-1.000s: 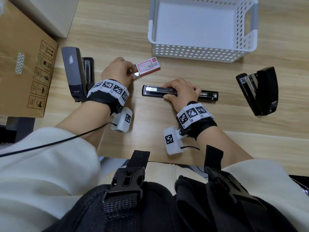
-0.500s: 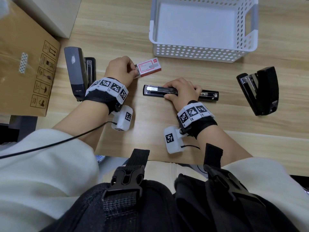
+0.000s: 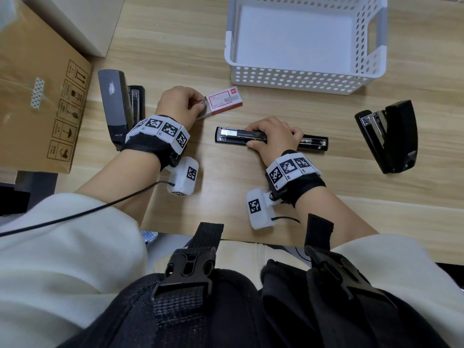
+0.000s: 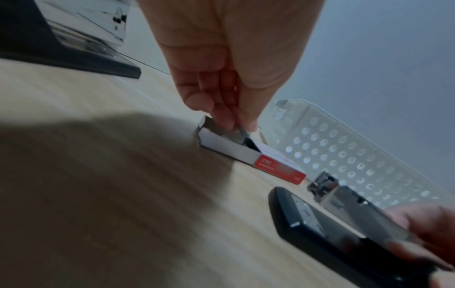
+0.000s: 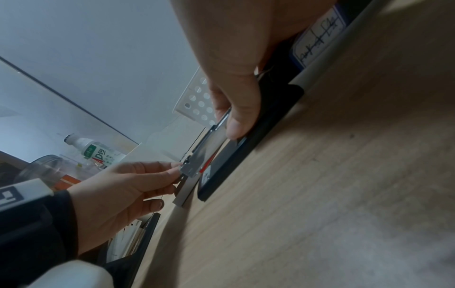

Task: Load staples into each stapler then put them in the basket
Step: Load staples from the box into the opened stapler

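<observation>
Looking down from the head view, the left hand (image 3: 179, 104) pinches a strip of staples (image 3: 200, 102) at the open end of the red and white staple box (image 3: 224, 100), which lies on the wooden table (image 3: 251, 209) just in front of the white basket (image 3: 296, 77). The right hand (image 3: 275, 138) curls over the middle of a black stapler (image 3: 271, 139) lying unfolded flat near the table's middle. A grey stapler (image 3: 115, 106) stands toward the left edge beside a cardboard box (image 3: 37, 96), and another black stapler (image 3: 391, 136) lies half open toward the right edge. From the left wrist, thumb and fingertips (image 4: 221, 117) grip the metal strip inside the box's drawer. From the right wrist, the thumb (image 5: 238, 124) presses the stapler's side.
</observation>
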`<state>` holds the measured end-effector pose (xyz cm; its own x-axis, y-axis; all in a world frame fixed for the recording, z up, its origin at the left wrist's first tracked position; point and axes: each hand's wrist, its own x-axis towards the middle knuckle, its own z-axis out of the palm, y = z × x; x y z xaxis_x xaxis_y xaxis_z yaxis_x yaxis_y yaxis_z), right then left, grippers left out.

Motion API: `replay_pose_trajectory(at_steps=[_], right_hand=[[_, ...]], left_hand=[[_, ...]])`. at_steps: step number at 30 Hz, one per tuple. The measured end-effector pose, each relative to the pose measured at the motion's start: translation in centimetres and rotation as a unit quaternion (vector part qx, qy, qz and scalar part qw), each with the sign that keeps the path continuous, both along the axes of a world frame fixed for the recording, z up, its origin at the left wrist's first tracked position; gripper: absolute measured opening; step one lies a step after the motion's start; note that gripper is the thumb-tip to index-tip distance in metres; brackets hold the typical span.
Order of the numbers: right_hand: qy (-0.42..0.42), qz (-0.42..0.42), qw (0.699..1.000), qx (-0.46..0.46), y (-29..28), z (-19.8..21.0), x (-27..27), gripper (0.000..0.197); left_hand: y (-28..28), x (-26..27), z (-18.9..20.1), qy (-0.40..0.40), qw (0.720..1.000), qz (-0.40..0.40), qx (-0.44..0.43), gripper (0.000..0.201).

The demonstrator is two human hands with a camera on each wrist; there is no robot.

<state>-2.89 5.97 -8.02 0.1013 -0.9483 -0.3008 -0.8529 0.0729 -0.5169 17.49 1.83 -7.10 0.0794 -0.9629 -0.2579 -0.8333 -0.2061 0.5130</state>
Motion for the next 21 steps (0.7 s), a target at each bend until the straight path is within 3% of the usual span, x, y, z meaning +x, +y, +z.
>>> replay_pose_trajectory(at_steps=[14,21], right_hand=[[0.001,0.003,1.0,0.002,-0.04,-0.19,-0.04,0.022],[-0.004,0.001,1.0,0.001,0.01,-0.21,-0.07,0.021]], left_hand=[[0.05,-0.09,0.17,0.029,0.999,0.035,-0.013,0.011],[-0.05,0.09,0.31,0.05,0.998,0.04,-0.021,0.017]])
